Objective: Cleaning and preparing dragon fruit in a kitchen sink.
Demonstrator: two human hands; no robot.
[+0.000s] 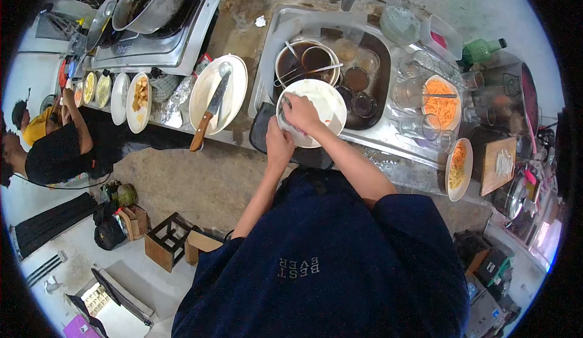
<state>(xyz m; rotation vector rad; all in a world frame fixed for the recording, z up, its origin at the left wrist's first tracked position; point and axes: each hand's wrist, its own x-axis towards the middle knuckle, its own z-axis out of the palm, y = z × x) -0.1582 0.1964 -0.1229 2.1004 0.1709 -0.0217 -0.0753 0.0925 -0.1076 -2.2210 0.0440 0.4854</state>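
Note:
A white bowl (325,97) with pale residue inside stands over the sink's front edge, in front of me. My left hand (280,140) is at the bowl's left rim, with its fingers bent. My right hand (298,110) reaches into the bowl's left side, and something greyish shows by its fingers, too small to name. Whether either hand grips the rim or an item is hard to tell. Just behind, in the steel sink (387,78), sit a bowl of dark liquid (289,60) with utensils across it and several glasses in brown water.
Left of the sink, a knife with a wooden handle (203,131) lies across a white oval dish (196,97). Glasses and a bowl of shredded orange food (444,106) stand at right. A gas stove (141,49) holds a pot. Two other people are at far left.

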